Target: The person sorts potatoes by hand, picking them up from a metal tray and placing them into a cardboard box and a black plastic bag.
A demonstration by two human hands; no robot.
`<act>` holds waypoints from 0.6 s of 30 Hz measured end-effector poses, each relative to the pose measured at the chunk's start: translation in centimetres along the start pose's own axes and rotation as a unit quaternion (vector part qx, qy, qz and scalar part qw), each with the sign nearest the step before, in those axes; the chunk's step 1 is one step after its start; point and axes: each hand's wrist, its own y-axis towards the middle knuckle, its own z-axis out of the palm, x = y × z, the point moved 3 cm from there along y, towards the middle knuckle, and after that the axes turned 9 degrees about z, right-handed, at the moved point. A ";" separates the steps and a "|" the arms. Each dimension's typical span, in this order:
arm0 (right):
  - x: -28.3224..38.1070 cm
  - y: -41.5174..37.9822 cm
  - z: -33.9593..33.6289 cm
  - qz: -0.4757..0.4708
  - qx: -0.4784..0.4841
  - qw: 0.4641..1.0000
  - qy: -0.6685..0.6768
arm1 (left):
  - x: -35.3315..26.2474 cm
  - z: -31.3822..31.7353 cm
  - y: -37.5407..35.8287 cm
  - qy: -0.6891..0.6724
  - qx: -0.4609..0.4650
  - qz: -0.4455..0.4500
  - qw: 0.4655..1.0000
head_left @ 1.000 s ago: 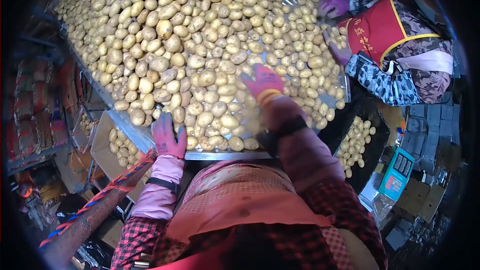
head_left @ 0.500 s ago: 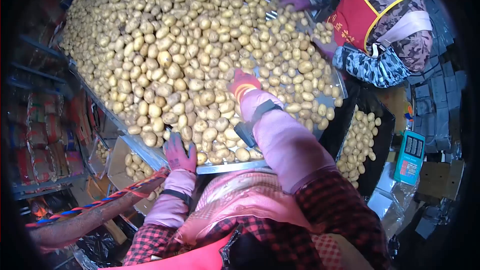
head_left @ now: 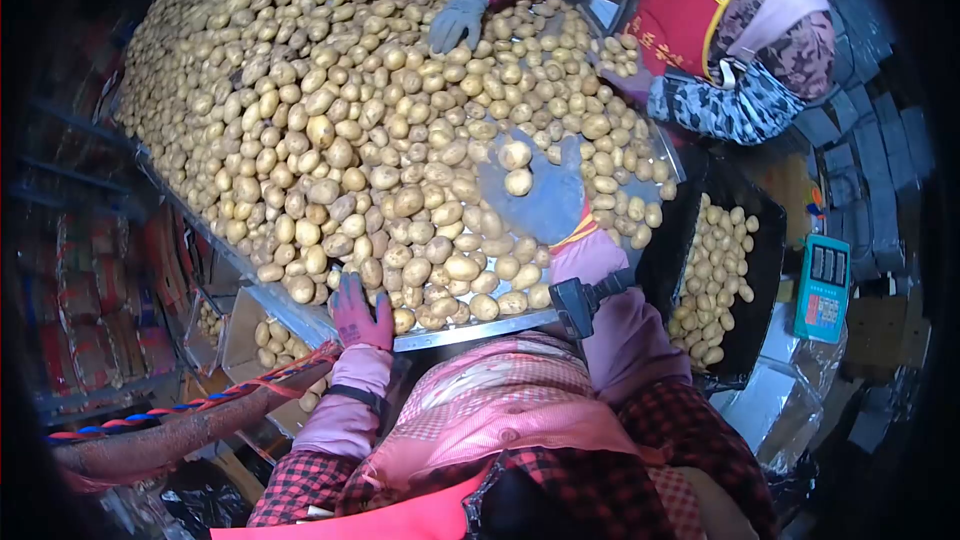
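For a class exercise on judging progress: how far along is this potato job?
Seemingly done: pale-brown potatoes inside the black-lined container. In hand: two pale potatoes on the right hand's grey-blue gloved palm. Remaining: the large potato heap on the metal-edged table.

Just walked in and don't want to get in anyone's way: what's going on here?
A person in gloves has two potatoes on their upturned right hand, over a table heaped with potatoes. Their left hand rests at the near edge. One co-worker across the table and another to the right also have hands at the heap. More potatoes sit in a black-lined container at the right.
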 end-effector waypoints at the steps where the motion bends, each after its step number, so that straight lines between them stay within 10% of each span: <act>1: 0.0 -0.5 0.9 0.023 0.043 0.993 0.112 | -0.1 0.0 0.0 -0.003 0.005 -0.003 1.000; 6: -0.9 -3.5 2.1 0.200 0.108 0.748 0.624 | -0.1 0.1 -0.1 -0.004 0.006 -0.008 1.000; 9: -1.1 -3.5 1.4 0.023 0.048 0.983 0.175 | -0.2 0.0 0.0 -0.002 0.011 -0.014 1.000; 18: -5.2 -4.5 -8.6 0.109 -0.132 0.985 -0.034 | -0.1 -0.3 0.1 -0.015 0.017 -0.019 1.000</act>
